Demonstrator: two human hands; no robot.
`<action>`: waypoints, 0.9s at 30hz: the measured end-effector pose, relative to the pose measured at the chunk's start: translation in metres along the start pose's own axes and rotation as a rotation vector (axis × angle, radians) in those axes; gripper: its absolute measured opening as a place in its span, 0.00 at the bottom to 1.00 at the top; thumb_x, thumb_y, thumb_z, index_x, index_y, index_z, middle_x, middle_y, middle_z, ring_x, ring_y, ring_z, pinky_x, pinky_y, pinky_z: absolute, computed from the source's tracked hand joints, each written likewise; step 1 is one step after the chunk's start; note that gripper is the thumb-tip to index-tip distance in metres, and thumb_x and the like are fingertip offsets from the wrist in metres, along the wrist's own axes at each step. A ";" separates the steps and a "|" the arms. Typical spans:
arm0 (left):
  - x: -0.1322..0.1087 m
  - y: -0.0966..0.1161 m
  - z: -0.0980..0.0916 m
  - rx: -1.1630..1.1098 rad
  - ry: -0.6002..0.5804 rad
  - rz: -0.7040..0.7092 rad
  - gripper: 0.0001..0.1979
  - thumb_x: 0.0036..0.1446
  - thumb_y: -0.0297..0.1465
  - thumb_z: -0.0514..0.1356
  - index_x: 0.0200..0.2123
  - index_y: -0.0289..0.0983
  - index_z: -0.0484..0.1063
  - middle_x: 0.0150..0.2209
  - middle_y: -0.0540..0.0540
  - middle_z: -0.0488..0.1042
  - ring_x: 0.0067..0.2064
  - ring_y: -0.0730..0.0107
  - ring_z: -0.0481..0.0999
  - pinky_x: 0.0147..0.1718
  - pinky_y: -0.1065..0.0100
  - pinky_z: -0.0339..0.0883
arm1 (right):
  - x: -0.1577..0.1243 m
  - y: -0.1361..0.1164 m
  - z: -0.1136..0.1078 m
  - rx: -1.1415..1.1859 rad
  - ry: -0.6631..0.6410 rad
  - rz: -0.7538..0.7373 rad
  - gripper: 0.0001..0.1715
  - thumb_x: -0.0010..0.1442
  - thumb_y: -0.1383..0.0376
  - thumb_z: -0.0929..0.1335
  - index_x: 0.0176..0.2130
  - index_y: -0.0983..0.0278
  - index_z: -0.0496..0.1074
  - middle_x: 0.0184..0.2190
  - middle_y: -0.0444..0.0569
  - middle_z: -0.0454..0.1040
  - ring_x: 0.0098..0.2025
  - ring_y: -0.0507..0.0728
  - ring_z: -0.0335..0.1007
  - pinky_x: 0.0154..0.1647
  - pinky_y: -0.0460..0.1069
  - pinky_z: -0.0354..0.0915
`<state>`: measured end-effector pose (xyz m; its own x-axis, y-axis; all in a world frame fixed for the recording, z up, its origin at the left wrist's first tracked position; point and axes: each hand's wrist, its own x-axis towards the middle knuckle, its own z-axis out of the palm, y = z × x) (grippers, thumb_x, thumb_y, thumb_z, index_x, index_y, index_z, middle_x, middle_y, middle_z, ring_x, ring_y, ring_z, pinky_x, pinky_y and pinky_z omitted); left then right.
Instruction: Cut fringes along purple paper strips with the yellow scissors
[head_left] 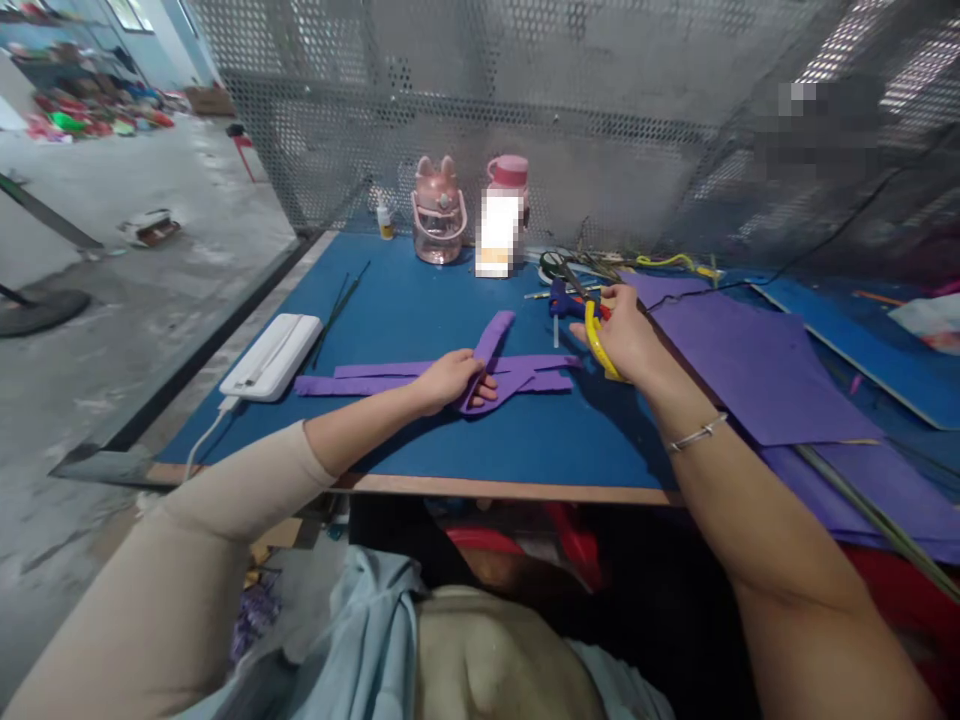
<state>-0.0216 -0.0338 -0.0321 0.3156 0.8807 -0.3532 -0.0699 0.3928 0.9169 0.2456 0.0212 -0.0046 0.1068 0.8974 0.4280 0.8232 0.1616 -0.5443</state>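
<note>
My left hand [454, 382] is closed on a purple strip [495, 335], folded or looped so that one end points up and away. Other purple strips [360, 384] lie flat under and beside this hand, running left to right. My right hand [628, 335] is closed around yellow-handled scissors [598, 345], with the dark blades pointing away from me. Just beyond the right fingers lies a blue glue gun [564, 300] with a pale glue stick or nozzle showing. Part of the glue gun is hidden by the scissors and hand.
A white power bank [271, 357] with a cable lies at left beside dark green stems [341, 310]. Along the back stand a small glue bottle [384, 218], a pink clear jug [439, 215] and a pink-lidded bottle [508, 175]. Purple sheets [750, 360] cover the right side.
</note>
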 end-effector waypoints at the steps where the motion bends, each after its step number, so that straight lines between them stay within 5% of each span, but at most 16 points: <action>1: 0.007 0.001 0.000 0.017 -0.002 0.008 0.07 0.57 0.32 0.58 0.31 0.36 0.63 0.26 0.45 0.75 0.23 0.72 0.76 0.19 0.74 0.66 | -0.002 -0.007 0.000 0.039 -0.007 0.013 0.34 0.47 0.51 0.73 0.48 0.60 0.60 0.28 0.48 0.70 0.27 0.60 0.67 0.29 0.54 0.63; 6: 0.010 0.007 0.008 0.029 -0.015 0.289 0.18 0.58 0.45 0.59 0.44 0.39 0.64 0.22 0.54 0.67 0.14 0.81 0.59 0.13 0.77 0.49 | -0.030 -0.070 0.014 0.178 0.014 -0.048 0.28 0.58 0.59 0.65 0.55 0.64 0.54 0.35 0.52 0.71 0.34 0.60 0.70 0.36 0.55 0.67; 9: 0.002 0.006 0.014 0.210 0.017 0.511 0.23 0.58 0.49 0.56 0.47 0.38 0.67 0.27 0.50 0.71 0.24 0.74 0.69 0.20 0.74 0.59 | -0.049 -0.105 0.032 -0.035 -0.069 -0.217 0.30 0.57 0.64 0.64 0.57 0.67 0.56 0.47 0.62 0.70 0.48 0.68 0.69 0.46 0.61 0.66; 12: 0.001 0.003 0.012 0.468 0.139 0.652 0.18 0.62 0.45 0.53 0.38 0.36 0.71 0.33 0.45 0.74 0.35 0.67 0.73 0.35 0.69 0.65 | -0.059 -0.118 0.044 -0.065 -0.202 -0.275 0.31 0.58 0.69 0.60 0.60 0.69 0.54 0.48 0.64 0.69 0.52 0.69 0.67 0.51 0.63 0.64; 15: 0.003 0.004 0.004 0.594 0.239 0.605 0.17 0.64 0.41 0.50 0.35 0.35 0.71 0.32 0.44 0.74 0.34 0.66 0.72 0.36 0.67 0.64 | -0.061 -0.113 0.044 0.063 -0.393 -0.404 0.44 0.51 0.68 0.66 0.63 0.70 0.48 0.56 0.65 0.63 0.58 0.68 0.62 0.57 0.61 0.62; 19: -0.003 0.010 0.000 0.591 0.131 0.598 0.21 0.65 0.43 0.46 0.38 0.34 0.72 0.31 0.44 0.74 0.31 0.67 0.72 0.32 0.68 0.64 | -0.053 -0.103 0.029 0.228 -0.538 -0.412 0.50 0.47 0.69 0.68 0.65 0.69 0.46 0.59 0.63 0.59 0.56 0.64 0.63 0.55 0.57 0.64; 22: -0.009 0.013 0.000 0.668 0.034 0.559 0.25 0.66 0.44 0.42 0.44 0.34 0.71 0.33 0.43 0.75 0.34 0.66 0.74 0.35 0.66 0.68 | -0.041 -0.090 0.022 0.238 -0.498 -0.350 0.48 0.46 0.69 0.69 0.64 0.67 0.51 0.49 0.58 0.65 0.47 0.61 0.67 0.48 0.55 0.67; 25: -0.020 0.020 -0.004 0.961 0.031 0.486 0.21 0.64 0.41 0.50 0.52 0.31 0.67 0.40 0.38 0.76 0.43 0.59 0.76 0.46 0.58 0.69 | -0.028 -0.064 0.026 0.272 -0.389 -0.256 0.43 0.46 0.67 0.71 0.59 0.60 0.58 0.37 0.48 0.66 0.37 0.56 0.67 0.40 0.53 0.68; 27: -0.037 0.035 -0.004 1.089 0.082 0.679 0.21 0.57 0.38 0.59 0.50 0.31 0.68 0.49 0.35 0.73 0.54 0.53 0.72 0.54 0.53 0.64 | -0.023 -0.044 0.033 0.357 -0.283 -0.179 0.39 0.46 0.69 0.72 0.56 0.59 0.60 0.32 0.43 0.64 0.32 0.54 0.65 0.35 0.52 0.68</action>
<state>-0.0396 -0.0514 0.0118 0.4597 0.8470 0.2670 0.6247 -0.5221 0.5807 0.1883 0.0068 -0.0140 -0.2153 0.9109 0.3519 0.5668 0.4100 -0.7146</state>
